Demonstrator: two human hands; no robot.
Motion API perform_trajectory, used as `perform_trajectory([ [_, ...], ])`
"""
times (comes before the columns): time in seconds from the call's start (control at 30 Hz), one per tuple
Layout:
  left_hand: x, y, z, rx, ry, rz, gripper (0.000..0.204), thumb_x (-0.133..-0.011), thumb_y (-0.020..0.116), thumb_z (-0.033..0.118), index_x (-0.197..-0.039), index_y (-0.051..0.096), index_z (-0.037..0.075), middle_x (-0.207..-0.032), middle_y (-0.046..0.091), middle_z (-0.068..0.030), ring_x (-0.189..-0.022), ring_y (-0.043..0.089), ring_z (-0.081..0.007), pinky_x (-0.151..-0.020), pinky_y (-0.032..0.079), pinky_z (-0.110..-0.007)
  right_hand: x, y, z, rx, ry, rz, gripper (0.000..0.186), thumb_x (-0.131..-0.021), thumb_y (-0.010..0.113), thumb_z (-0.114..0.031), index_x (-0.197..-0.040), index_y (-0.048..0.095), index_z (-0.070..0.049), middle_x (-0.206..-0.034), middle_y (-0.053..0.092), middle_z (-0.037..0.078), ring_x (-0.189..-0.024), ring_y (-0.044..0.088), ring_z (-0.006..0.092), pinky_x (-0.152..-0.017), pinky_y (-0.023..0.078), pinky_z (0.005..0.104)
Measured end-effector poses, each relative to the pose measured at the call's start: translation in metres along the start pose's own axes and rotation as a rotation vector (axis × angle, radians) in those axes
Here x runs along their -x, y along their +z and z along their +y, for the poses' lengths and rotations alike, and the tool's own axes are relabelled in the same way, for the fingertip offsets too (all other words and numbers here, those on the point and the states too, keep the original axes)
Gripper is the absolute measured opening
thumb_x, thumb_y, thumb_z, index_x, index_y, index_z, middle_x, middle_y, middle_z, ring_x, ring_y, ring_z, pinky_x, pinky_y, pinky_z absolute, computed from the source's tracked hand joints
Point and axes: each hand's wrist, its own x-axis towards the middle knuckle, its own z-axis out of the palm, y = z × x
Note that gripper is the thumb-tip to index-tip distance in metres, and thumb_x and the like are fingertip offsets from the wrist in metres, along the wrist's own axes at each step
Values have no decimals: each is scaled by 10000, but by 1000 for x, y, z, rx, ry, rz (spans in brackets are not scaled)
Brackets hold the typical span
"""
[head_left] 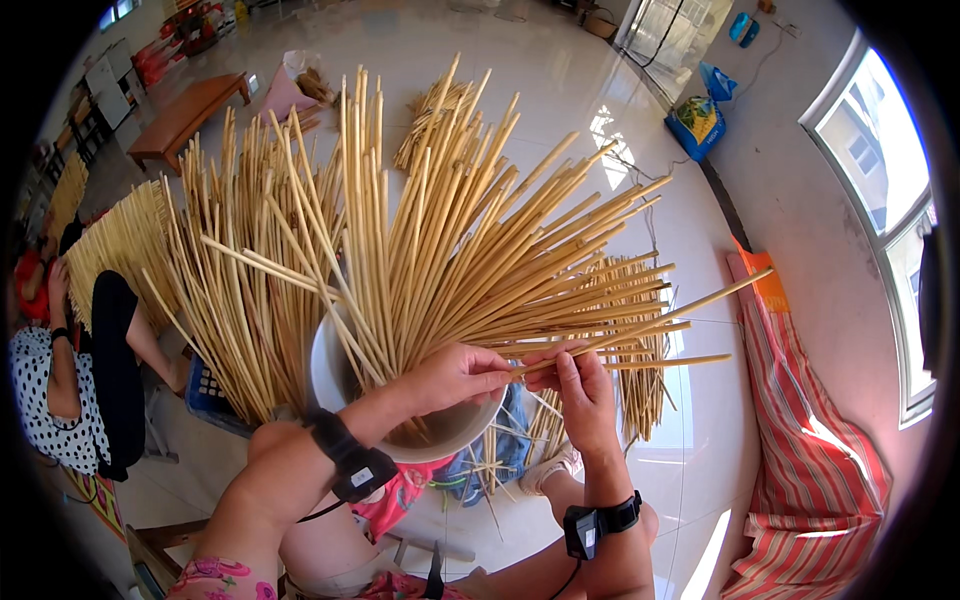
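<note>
Many stalks [450,260] crowd a bucket [325,362]; left hand [452,381] and right hand [585,402] pinch one stalk [690,311].

R hand [583,396]: rm twd striped cloth [810,450]; stalks [430,265] block fwd.

You have bright daylight coming from the tall white-framed glass window [868,140] at the right edge, its panes nearly washed out. Glare patches whiten the pale glossy tiled floor [705,430] at upper right and lower right of the frame, while the far left edge looks dimmer. Your long straw-yellow rounded stalks [440,260] show crisply at centre; small background details at upper left soften. Fisheye distortion bows your window's straight edges, and black vignetting rings your view.
</note>
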Motion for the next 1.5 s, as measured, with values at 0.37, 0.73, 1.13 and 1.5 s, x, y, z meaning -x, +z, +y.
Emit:
perform_trajectory([
  [0.37, -3, -7, -5, -256, 59, -1, 199, -948, 544, 180, -957, 656, 15, -732, 612, 5, -623, 465, -52, -589, 399, -199, -2, 6, 2, 47, -70, 160, 255, -1015, 387, -190, -1029, 537, 16, -961, 654, 120, -775, 623, 128, -682, 521, 245],
  [0.73, 0, -5, 9, -227, 9, -225, 276, -984, 454, 157, -1182, 567, 2, -824, 615, -1, -688, 463, -66, -665, 411, -197, -1, -12, -9, 12, -207, 471, 243, -1012, 406, -202, -913, 546, -30, -831, 607, 48, -618, 517, 70, -572, 442, 200],
  [1.13, -5, 5, 1, -285, 186, -221, 299, -998, 434, 293, -910, 545, 30, -717, 488, -1, -678, 448, -102, -653, 415, -266, 10, 15, -1, 78, -151, 183, 306, -1020, 382, -238, -898, 568, -28, -628, 467, -14, -533, 410, 50, -488, 357, 200],
  [1.5, 0, -32, -1, -556, 32, -385, 329, -1001, 394, 286, -846, 504, 18, -679, 522, -56, -638, 502, -179, -635, 428, -317, 2, -21, -18, -139, -273, 661, 343, -1025, 362, -296, -767, 459, -92, -549, 281, -74, -464, 204, 20, -427, 157, 205],
])
